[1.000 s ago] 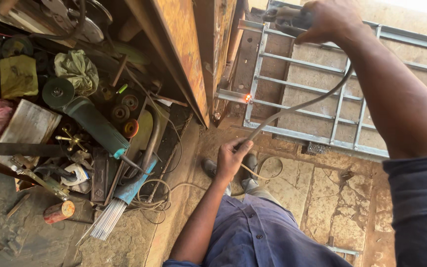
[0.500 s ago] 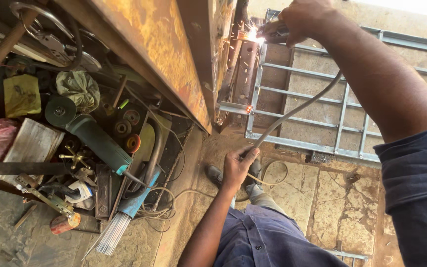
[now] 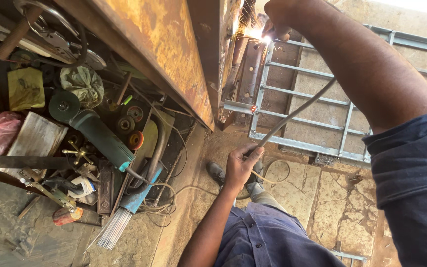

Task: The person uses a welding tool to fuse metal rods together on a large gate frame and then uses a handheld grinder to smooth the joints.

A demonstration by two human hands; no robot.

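welding is in hand right now: bright sparks (image 3: 255,33) fly where the right hand (image 3: 278,15) presses an electrode holder against the upper corner of the grey metal grille frame (image 3: 312,113), its fingers closed around the holder, though the tool itself is mostly hidden by glare. below the sparks on the frame's near upright, one small spot (image 3: 253,109) glows red, which suggests a tack freshly laid there, so the work looks partway along; how many joints remain i cannot tell. the grey welding cable (image 3: 297,111) runs down across the frame to the left hand (image 3: 240,165), whose fingers grip it just below the frame's bottom rail. left of the frame stands a rusty steel plate (image 3: 159,54), and further left lie a green angle grinder (image 3: 95,133) and a bundle of welding rods (image 3: 114,230).
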